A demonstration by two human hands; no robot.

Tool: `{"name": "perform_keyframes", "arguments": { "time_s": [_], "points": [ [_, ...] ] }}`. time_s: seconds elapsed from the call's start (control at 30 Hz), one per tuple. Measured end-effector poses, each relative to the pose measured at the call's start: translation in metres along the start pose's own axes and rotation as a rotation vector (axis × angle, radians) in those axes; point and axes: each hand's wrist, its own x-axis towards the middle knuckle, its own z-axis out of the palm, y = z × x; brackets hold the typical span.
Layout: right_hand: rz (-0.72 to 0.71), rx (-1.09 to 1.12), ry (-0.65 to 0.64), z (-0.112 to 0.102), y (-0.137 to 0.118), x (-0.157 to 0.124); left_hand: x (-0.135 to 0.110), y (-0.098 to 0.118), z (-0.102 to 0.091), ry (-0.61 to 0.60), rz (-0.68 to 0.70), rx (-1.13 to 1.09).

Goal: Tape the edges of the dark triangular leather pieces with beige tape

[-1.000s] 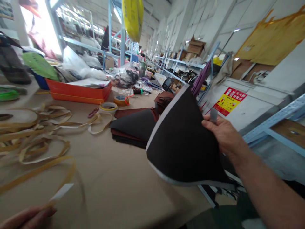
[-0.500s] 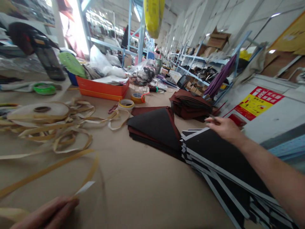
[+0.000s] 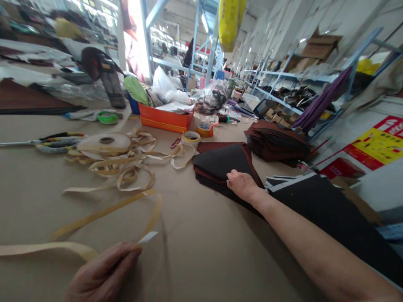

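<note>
My left hand (image 3: 100, 272) is low at the left, its fingers pinched on the white-tipped end of a long tan tape strip (image 3: 107, 212) that loops away across the brown table (image 3: 195, 251). My right hand (image 3: 241, 184) reaches forward onto a stack of dark triangular fabric pieces (image 3: 220, 161). Its fingers are curled over the near edge of the top piece. Beside my right forearm lies a second stack of black pieces with white edges (image 3: 315, 197).
A tangle of tan tape and a flat tape reel (image 3: 103, 142) lie at the left with scissors (image 3: 56, 140). Behind them are an orange box (image 3: 165, 119), two tape rolls (image 3: 191, 137) and a brown fabric stack (image 3: 277, 142). Blue shelving (image 3: 283, 84) runs along the right.
My right hand laid the black white-edged piece on the right stack, then moved left onto the dark triangular stack. My left hand kept the tape end and moved slightly right.
</note>
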Motion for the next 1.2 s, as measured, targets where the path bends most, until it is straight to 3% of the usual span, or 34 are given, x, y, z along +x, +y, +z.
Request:
{"name": "perform_keyframes", "arguments": {
  "time_s": [0.17,0.33,0.5,0.67,0.73,0.8,0.9,0.97,1.07,1.2],
  "points": [
    [-0.012,-0.032,0.062,0.003,-0.002,0.001,-0.001,0.009,-0.002,-0.052,0.007,-0.026],
    [0.003,0.006,0.208,-0.013,0.005,-0.009,0.002,0.011,-0.003,-0.106,0.061,0.000],
    [-0.181,0.051,0.254,-0.019,-0.016,-0.076,-0.001,0.023,-0.011,-0.139,0.018,-0.019],
    [-0.551,0.193,0.226,0.025,-0.048,-0.161,-0.022,0.065,-0.025,-0.383,0.118,0.067],
    [-0.504,0.407,0.169,0.038,-0.055,-0.180,-0.032,0.079,-0.021,-0.457,0.140,0.077],
    [-0.340,0.720,0.083,0.038,-0.059,-0.190,-0.041,0.087,-0.012,-0.502,0.157,0.091],
    [-0.092,1.194,-0.048,0.016,-0.069,-0.195,-0.052,0.091,0.002,-0.545,0.184,0.109],
    [-0.051,1.385,-0.116,-0.001,-0.077,-0.195,-0.057,0.094,0.010,-0.572,0.205,0.100],
    [-0.091,1.434,-0.132,-0.016,-0.089,-0.194,-0.062,0.098,0.018,-0.596,0.257,0.096],
    [-0.115,1.368,-0.094,-0.016,-0.093,-0.193,-0.061,0.105,0.021,-0.590,0.361,0.194]
  ]
}}
